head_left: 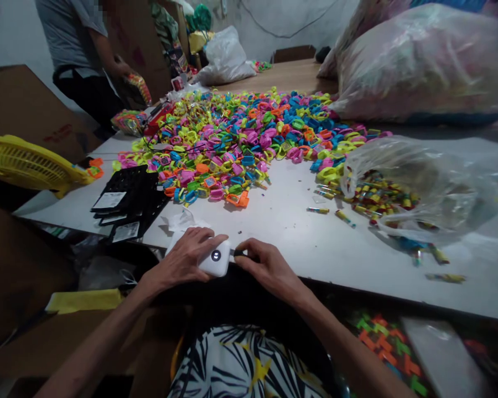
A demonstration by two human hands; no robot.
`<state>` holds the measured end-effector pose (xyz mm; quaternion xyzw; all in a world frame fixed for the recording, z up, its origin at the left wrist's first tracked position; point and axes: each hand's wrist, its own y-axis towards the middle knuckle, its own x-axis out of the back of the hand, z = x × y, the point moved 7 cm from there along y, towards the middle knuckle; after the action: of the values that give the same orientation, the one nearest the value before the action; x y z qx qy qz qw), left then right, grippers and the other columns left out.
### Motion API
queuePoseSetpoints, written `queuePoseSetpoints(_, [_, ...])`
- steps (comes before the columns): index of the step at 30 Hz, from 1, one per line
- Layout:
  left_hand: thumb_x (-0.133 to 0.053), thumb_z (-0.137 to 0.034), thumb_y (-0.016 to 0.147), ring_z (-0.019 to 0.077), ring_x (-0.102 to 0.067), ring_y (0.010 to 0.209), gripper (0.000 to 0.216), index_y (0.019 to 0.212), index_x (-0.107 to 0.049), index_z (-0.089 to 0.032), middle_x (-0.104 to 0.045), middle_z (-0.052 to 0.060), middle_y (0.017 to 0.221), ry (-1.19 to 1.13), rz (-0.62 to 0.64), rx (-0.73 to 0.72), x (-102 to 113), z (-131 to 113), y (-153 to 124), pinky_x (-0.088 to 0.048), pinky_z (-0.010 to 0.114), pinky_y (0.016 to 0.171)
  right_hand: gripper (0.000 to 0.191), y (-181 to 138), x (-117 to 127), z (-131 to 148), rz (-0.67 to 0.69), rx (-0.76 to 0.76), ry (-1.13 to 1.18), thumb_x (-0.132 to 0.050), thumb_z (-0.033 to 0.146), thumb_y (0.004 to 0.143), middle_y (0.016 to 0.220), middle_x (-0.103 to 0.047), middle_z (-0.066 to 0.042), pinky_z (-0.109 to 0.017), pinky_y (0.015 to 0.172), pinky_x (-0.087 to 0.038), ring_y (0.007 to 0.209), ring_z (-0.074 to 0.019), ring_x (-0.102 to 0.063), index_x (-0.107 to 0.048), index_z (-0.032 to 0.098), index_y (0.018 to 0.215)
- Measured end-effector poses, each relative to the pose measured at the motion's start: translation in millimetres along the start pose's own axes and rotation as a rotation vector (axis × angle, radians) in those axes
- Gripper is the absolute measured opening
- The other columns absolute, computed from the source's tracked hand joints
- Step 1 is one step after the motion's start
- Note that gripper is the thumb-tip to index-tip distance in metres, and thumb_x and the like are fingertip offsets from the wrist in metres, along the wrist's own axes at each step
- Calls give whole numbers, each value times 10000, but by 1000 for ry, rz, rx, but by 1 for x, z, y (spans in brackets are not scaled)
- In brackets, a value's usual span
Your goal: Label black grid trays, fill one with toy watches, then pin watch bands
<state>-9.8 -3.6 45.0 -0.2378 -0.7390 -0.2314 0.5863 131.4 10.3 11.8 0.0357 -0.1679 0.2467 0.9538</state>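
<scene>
At the table's near edge my left hand (190,253) is wrapped over a white power bank (219,264), whose small round display is lit. My right hand (268,264) pinches a dark cable plug (241,253) right at the power bank's right end. Whether the plug is fully seated there I cannot tell. Part of the power bank lies hidden under my left hand. A crumpled clear wrapper (183,219) sits just behind my left hand.
A heap of colourful plastic toy watches (249,138) covers the table (282,221). Black packs (126,199) and a yellow basket (33,163) are left. A bag of small candy tubes (423,188) and a large sack (431,66) stand right. A person (83,55) holds a package behind.
</scene>
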Motion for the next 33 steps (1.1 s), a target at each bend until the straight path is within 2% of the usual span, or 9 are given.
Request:
queuePoseSetpoints(3, [-654,-168,600,260,-474,1041,705,1269,-431,-187,-514,93,1098,-32,-7,34,-3,3,-1,-381,398,914,199,-6,-1,6,-87,164,-289,-523,239,844,743,-590,-29,-236,568,-329,615,-127,-484,-583,167,1019])
queuePoseSetpoints(7, [-661,-179,600,255,-475,1039,715,1274,-424,-200,-511,90,1108,-45,6,57,-5,4,-3,-389,398,911,190,-13,2,5,-153,223,-508,-480,262,879,769,-623,-71,-255,553,-317,590,-143,-510,-637,168,932])
queuePoseSetpoints(10, [-655,-183,618,253,-474,1048,702,1279,-418,-202,-508,93,1121,-44,-14,85,-2,5,-4,-393,398,910,218,-13,12,2,-209,126,-294,-474,295,884,707,-603,-51,-246,566,-337,598,-136,-511,-635,159,825])
queuePoseSetpoints(14, [-647,-181,629,259,-477,1046,701,1289,-415,-226,-512,87,1119,-27,-32,54,1,1,-5,-394,414,912,356,-8,4,-11,-103,-104,220,-456,413,881,532,-469,22,-217,467,-296,471,-86,-390,-546,159,649])
queuePoseSetpoints(17, [-648,-189,631,265,-483,1027,692,1285,-422,-213,-516,95,1107,9,-44,23,2,-2,-4,-395,428,905,402,-4,-6,-18,-40,-186,400,-489,484,842,473,-388,53,-211,417,-231,424,-67,-301,-508,158,608])
queuePoseSetpoints(20, [-635,-172,639,261,-477,1033,690,1288,-403,-207,-508,98,1114,62,-45,-3,3,-5,-4,-393,416,899,394,-3,-10,-21,-12,-207,430,-505,493,825,455,-364,64,-209,410,-203,420,-64,-275,-531,150,633])
queuePoseSetpoints(25, [-629,-141,624,267,-484,1006,688,1272,-403,-187,-528,103,1073,155,36,-46,3,-13,0,-393,404,863,387,-3,-8,-17,-60,-187,314,-512,462,808,481,-369,50,-211,426,-220,459,-71,-301,-488,158,569])
queuePoseSetpoints(31, [-665,-220,620,280,-484,976,702,1266,-397,-155,-532,117,1042,119,61,-86,-5,-13,2,-373,413,853,421,-2,-21,-19,-97,-155,304,-489,481,815,493,-365,45,-212,425,-231,470,-74,-301,-411,175,537])
queuePoseSetpoints(33, [-695,-237,602,282,-487,962,725,1259,-402,-146,-531,120,1038,134,93,-89,-10,-10,-2,-366,409,848,431,-2,-27,-26,-50,-170,326,-483,502,823,484,-366,50,-212,422,-229,455,-71,-300,-420,173,552])
